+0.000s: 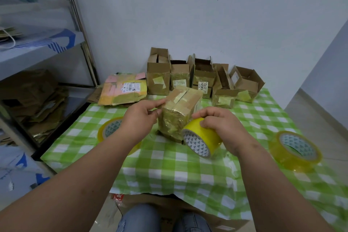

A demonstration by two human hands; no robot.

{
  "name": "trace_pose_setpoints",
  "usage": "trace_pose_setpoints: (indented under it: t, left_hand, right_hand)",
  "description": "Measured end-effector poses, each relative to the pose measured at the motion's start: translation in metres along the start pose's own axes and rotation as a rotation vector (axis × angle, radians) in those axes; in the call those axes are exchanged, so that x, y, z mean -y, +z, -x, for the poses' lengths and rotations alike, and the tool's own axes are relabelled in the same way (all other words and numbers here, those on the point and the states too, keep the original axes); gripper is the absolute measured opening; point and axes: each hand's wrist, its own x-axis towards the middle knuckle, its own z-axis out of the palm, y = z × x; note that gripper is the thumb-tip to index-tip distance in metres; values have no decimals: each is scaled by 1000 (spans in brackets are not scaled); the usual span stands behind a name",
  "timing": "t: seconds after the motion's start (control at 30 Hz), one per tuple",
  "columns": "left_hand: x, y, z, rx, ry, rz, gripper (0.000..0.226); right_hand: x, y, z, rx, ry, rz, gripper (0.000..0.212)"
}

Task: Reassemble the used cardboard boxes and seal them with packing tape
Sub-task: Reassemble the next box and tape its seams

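A small closed cardboard box [179, 111], covered in old yellowish tape, stands tilted on the green checked tablecloth [169, 166] in the middle. My left hand [140, 117] is at the box's left top edge, index finger stretched onto the top flap, thumb and fingers pinching there. My right hand [220, 124] grips a yellow roll of packing tape [200, 140] from above, held against the box's lower right corner. Whether a tape strip runs between roll and box I cannot tell.
Several open cardboard boxes [204, 79] stand in a row along the back wall. A flattened box with pink labels [123, 90] lies at back left. Two more tape rolls lie on the cloth, left [111, 128] and right [294, 150]. Shelving with flattened cardboard stands at left [37, 100].
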Motion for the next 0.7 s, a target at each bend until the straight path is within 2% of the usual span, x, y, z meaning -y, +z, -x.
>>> trace_pose_setpoints:
  t: [0.07, 0.13, 0.17, 0.27, 0.33, 0.53, 0.7]
  left_hand:
    - [-5, 0, -4, 2, -35, -34, 39]
    - [-13, 0, -7, 38, -32, -153, 40]
    - [-17, 2, -8, 59, -27, -215, 49]
    - [-23, 9, -12, 126, -42, -327, 95]
    - [-24, 11, -18, 121, -72, -316, 105]
    - [-26, 3, -29, 113, -21, -423, 101]
    - [-26, -1, -33, 96, -24, -448, 98]
  right_hand:
    - [-4, 6, 0, 10, -1, -105, 26]
    - [-9, 14, -1, 34, -22, -187, 21]
    - [-9, 18, 0, 48, -34, -227, 23]
    - [-14, 27, 0, 87, -71, -313, 25]
    - [-18, 30, 0, 83, -68, -356, 26]
    - [-35, 38, 3, 77, -7, -432, 35]
    - [-44, 46, 10, 118, -67, -411, 22]
